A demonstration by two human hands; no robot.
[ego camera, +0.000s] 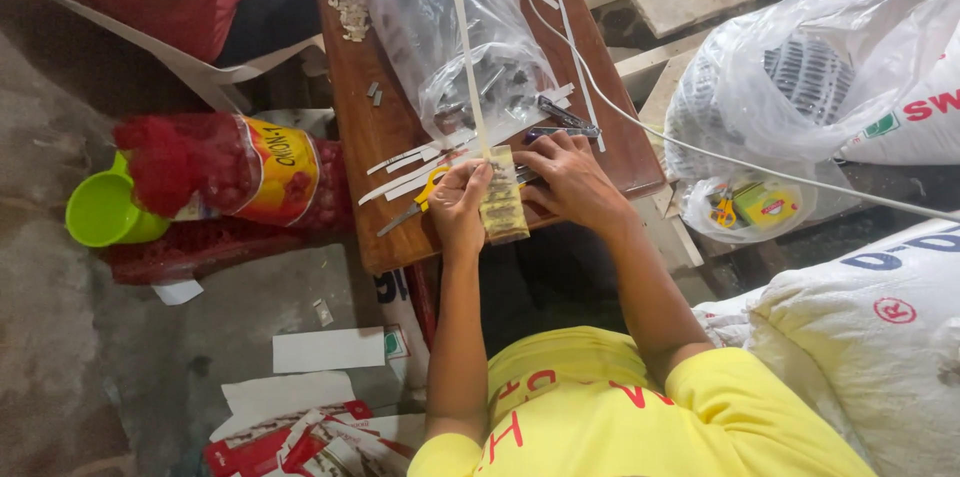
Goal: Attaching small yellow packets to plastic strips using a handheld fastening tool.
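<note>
With the left hand (458, 205) pinching the small clear plastic packet (503, 205) on the brown wooden table (390, 127), keep the right hand (572, 177) closed on what appears to be a stapler (560, 117), square across the packet's top edge.

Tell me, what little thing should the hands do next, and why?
Probably staple the strip to the packet. The left hand pinches the packet where the long white strip runs up from it, and the right hand rests by a dark stapler-like tool, so it could likely pick it up.
</note>
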